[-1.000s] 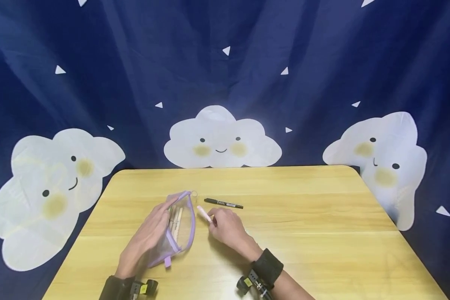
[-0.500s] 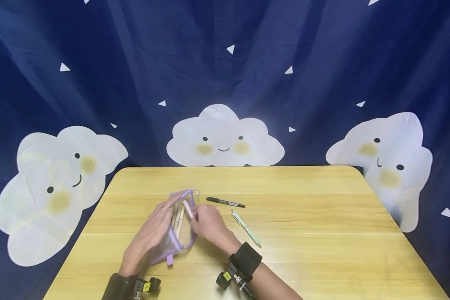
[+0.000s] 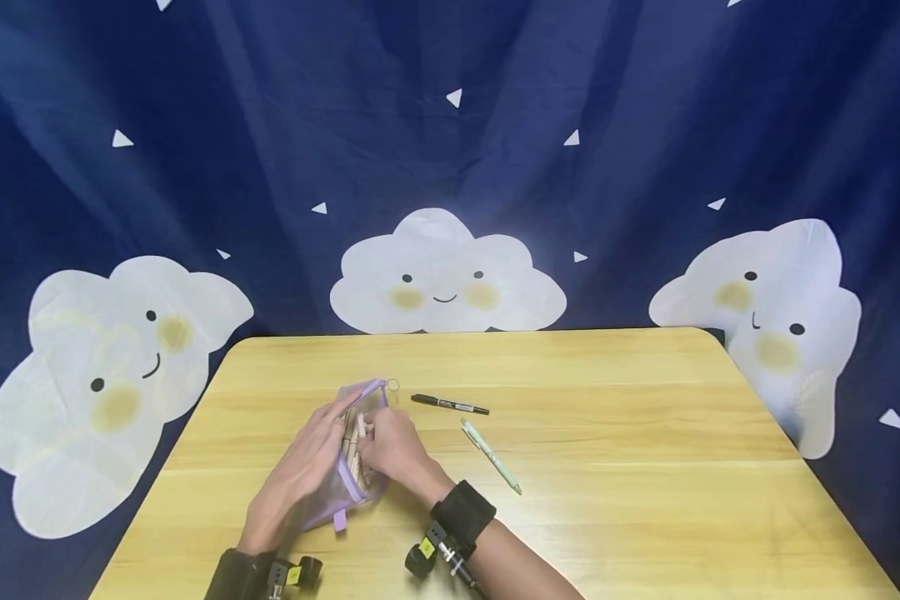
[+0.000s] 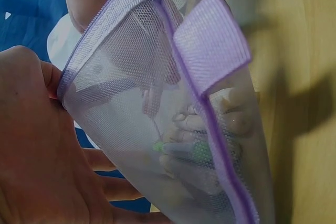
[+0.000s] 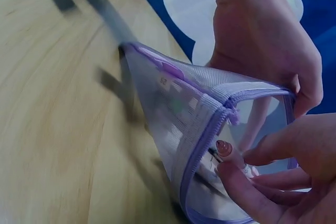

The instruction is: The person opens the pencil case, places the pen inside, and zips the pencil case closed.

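A see-through mesh pencil case [image 3: 328, 507] with purple edging lies on the table, its zipped mouth spread open. My left hand [image 3: 307, 454] grips the rim at the mouth's left side, the thumb inside the edge in the left wrist view. Several pale pens [image 3: 351, 433] lie within the case. Between thumb and fingers, my right hand [image 3: 397, 446] pinches a pale pink pen [image 5: 236, 157] just inside the mouth. Its lower part is hidden by the fingers and mesh. Through the mesh [image 4: 121, 124], the ends of other pens show, one with green on it.
A black marker [image 3: 450, 405] lies on the wooden table [image 3: 645, 500] right of the case. Nearer me is a light green pen [image 3: 491, 457]. A small ring [image 3: 393, 385] hangs at the case's far end. A dark blue curtain [image 3: 450, 167] with clouds stands behind the table.
My right hand has moved left, carrying the pink pen from beside the case into its mouth. The green pen, hidden by the right arm at first, is now visible. My left hand stays on the rim.
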A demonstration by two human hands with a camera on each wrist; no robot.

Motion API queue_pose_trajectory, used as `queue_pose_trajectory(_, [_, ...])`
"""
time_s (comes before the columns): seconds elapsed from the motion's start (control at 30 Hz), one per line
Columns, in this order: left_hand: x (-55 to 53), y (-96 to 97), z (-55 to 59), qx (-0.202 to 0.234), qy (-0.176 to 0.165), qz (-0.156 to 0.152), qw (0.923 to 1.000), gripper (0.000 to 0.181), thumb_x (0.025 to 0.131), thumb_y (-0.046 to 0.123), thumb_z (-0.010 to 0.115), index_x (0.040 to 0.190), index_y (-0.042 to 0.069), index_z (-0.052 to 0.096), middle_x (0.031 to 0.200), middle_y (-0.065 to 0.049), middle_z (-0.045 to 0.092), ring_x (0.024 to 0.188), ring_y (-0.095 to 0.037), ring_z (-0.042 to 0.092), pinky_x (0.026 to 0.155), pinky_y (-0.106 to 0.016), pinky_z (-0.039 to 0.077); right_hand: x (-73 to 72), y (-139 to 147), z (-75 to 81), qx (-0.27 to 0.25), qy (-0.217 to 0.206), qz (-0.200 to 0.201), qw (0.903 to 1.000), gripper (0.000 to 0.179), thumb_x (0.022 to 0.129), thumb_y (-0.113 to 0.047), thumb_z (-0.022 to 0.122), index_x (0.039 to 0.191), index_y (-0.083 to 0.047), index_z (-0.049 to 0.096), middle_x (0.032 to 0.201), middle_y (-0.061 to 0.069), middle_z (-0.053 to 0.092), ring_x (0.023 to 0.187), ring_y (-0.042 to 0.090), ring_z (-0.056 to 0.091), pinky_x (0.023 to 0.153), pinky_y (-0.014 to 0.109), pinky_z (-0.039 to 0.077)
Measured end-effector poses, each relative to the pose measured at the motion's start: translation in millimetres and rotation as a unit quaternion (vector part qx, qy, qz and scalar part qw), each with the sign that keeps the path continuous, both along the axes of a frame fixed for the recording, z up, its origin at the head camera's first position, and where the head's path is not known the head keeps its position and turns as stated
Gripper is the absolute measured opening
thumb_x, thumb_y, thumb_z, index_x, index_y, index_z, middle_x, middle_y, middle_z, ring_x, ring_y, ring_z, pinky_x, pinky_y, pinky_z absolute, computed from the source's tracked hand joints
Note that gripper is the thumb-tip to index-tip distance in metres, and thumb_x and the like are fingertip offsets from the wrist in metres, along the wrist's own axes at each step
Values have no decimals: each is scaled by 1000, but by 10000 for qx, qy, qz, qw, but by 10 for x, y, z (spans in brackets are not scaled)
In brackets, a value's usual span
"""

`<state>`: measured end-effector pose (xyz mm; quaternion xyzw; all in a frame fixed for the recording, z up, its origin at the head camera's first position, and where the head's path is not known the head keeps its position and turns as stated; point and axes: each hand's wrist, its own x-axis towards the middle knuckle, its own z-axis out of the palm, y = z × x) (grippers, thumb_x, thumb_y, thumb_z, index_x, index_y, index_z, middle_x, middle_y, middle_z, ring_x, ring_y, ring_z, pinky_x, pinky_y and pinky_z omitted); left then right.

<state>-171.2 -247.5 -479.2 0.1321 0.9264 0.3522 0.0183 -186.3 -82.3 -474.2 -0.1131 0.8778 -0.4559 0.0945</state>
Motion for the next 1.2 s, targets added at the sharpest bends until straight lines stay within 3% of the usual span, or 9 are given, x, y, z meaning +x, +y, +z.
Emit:
queue_pose_trajectory(0.2, [30, -19, 18, -33, -15, 16, 10000, 52, 112, 24, 21, 162, 19, 34, 161, -23, 35, 146, -46, 34, 114, -70, 28, 12, -18, -5, -406, -353, 103, 9985, 45, 88, 5, 72, 132, 5, 65, 82, 7, 73, 57, 10, 65, 47, 20, 52])
queue_pose_trajectory(0.33, [52, -29, 30, -72, -42, 48, 10000, 52, 112, 24, 21, 162, 19, 34, 161, -23, 35, 145, -46, 35, 113, -70, 29, 29, 82, 1, -581, -362, 186, 9975, 41, 89, 4, 71, 130, 7, 65, 95, 12, 75, 66, 10, 67, 53, 20, 55])
queue_pose_trajectory(0.53, [64, -25, 38, -47, 12, 54, 10000, 51, 113, 25, 22, 162, 21, 33, 161, -21, 36, 145, -45, 35, 114, -70, 29, 1, 400, 104, -186, 364, 327, 9986, 37, 90, -1, 71, 127, 0, 69, 104, 11, 74, 80, 12, 69, 64, 21, 57])
queue_pose_trajectory(0.7, [62, -19, 26, -57, 21, 58, 10000, 51, 113, 27, 21, 163, 23, 32, 162, -21, 34, 146, -45, 33, 115, -69, 26, 0, 773, 122, 447, 905, 241, 9946, 33, 91, -9, 74, 124, -5, 71, 113, 11, 74, 99, 22, 70, 82, 33, 59])
queue_pose_trajectory(0.83, [42, -7, 19, -65, 8, 33, 10000, 52, 113, 28, 21, 163, 24, 31, 163, -21, 33, 147, -44, 32, 115, -70, 25, 10, 1064, 50, 887, 1470, 110, 9851, 34, 91, -9, 74, 124, -3, 70, 112, 14, 71, 96, 26, 69, 79, 36, 59])
queue_pose_trajectory(0.97, [36, 4, 18, -60, -31, 32, 10000, 52, 113, 28, 21, 164, 26, 30, 163, -20, 32, 148, -44, 31, 115, -70, 25, 44, 1273, -24, 1192, 1816, 106, 9761, 39, 90, -7, 76, 127, -1, 66, 110, 16, 66, 86, 22, 66, 69, 30, 56])
queue_pose_trajectory(1.07, [46, 4, 17, -29, 10, 6, 10000, 52, 112, 26, 21, 163, 23, 31, 162, -22, 33, 147, -46, 32, 115, -71, 25, 87, 1368, -38, 1534, 1786, -36, 9719, 41, 88, -10, 78, 127, -2, 66, 105, 14, 65, 80, 19, 60, 62, 28, 51])
queue_pose_trajectory(1.2, [56, 1, 16, -17, 12, -8, 10000, 52, 112, 26, 22, 163, 22, 31, 162, -22, 34, 146, -46, 32, 115, -71, 25, 143, 1436, -31, 2145, 1383, -373, 9662, 43, 86, -16, 82, 126, -6, 67, 101, 10, 61, 78, 19, 54, 58, 30, 48])
